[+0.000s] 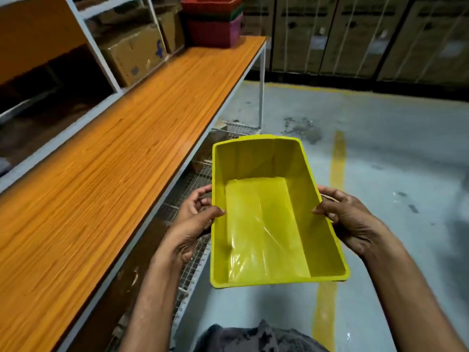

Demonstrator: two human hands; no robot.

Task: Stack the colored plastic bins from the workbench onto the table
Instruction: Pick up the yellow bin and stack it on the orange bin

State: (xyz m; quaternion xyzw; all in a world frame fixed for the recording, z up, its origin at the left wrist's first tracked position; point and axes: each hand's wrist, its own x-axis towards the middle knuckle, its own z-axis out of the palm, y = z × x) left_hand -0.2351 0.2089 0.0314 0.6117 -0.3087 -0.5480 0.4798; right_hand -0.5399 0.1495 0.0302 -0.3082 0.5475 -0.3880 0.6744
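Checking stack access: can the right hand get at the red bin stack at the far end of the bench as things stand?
Probably not. The right hand and left hand both grip the yellow bin, held over the floor beside the bench. The red bin stack sits far down the bench; the bench top between looks bare.

Your left hand fingers sit behind the yellow bin wall, only thumb shows; same w/ right hand. Bin's underside is hidden from you. Stack of bins at far end of the workbench is cut off by top edge & blurry, so count is unclear. Cardboard box markings too smeared to read.
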